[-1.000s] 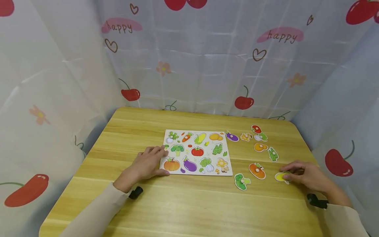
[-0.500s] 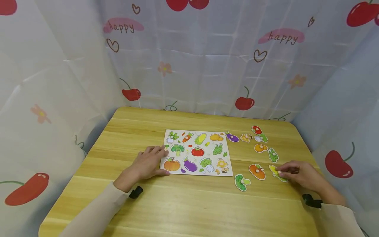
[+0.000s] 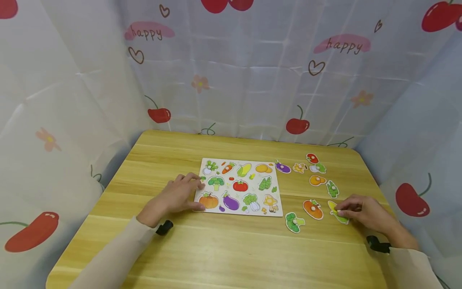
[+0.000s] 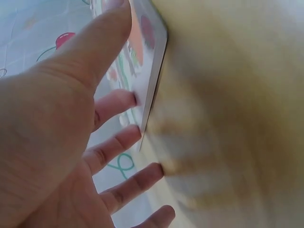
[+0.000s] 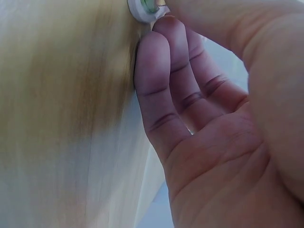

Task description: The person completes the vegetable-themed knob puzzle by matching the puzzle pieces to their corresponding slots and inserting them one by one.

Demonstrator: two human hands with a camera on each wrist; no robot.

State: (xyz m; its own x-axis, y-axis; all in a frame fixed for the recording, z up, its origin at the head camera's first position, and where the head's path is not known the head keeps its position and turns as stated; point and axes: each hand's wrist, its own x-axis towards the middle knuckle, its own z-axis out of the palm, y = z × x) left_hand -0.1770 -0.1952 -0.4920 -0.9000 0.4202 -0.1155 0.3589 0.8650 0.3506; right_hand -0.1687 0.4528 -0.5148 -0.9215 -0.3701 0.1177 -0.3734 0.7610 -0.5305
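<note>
A white puzzle board (image 3: 254, 186) printed with vegetables lies mid-table. At its left edge is my left hand (image 3: 177, 194), fingers spread. In the left wrist view, the thumb (image 4: 102, 40) overlaps the board's face and the index finger (image 4: 121, 99) lies by its edge. Farther right, my right hand (image 3: 369, 216) pinches the small knob of a corn puzzle piece (image 3: 333, 206) between thumb and forefinger. The right wrist view shows curled fingers (image 5: 154, 61) close over the wood and only a sliver of the piece. A carrot piece (image 3: 227, 168) with a knob sits in the board.
Beside the corn lie a pumpkin piece (image 3: 312, 209) and a broccoli piece (image 3: 293, 223). Behind them are a green pea-like piece (image 3: 333, 192), a potato-like piece (image 3: 315, 180), an eggplant piece (image 3: 285, 167) and several others. A cherry-print curtain (image 3: 238, 76) surrounds the wooden table (image 3: 231, 257).
The corn piece has turned and slid leftward in my right hand's pinch, beside the pumpkin piece. My left hand has shifted slightly left, its fingers more arched, and the board's angle differs slightly.
</note>
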